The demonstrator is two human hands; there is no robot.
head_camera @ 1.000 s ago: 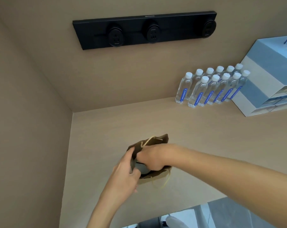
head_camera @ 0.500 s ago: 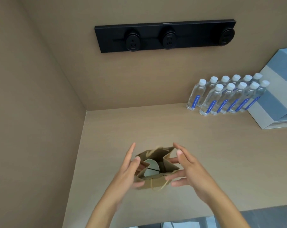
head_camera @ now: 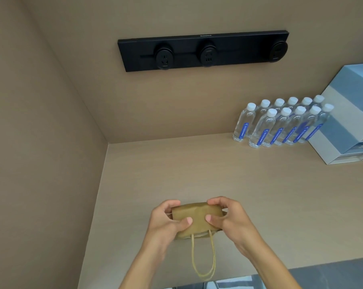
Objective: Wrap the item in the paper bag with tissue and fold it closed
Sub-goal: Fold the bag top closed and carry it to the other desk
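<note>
Paper bag (head_camera: 197, 215) folded flat on the beige counter (head_camera: 259, 195) near its front edge, twine handles (head_camera: 203, 257) trailing toward the person. Left hand (head_camera: 166, 224) and right hand (head_camera: 228, 220) each pinch an end of the bag, thumbs on top, fingers curled over the far edge. Water bottles (head_camera: 280, 124) and a blue-white box (head_camera: 347, 122) stand well apart at the back right, under a black socket strip (head_camera: 203, 51).

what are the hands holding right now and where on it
Both hands, left and right, hold the folded paper bag by its two ends, thumbs on its top.
</note>
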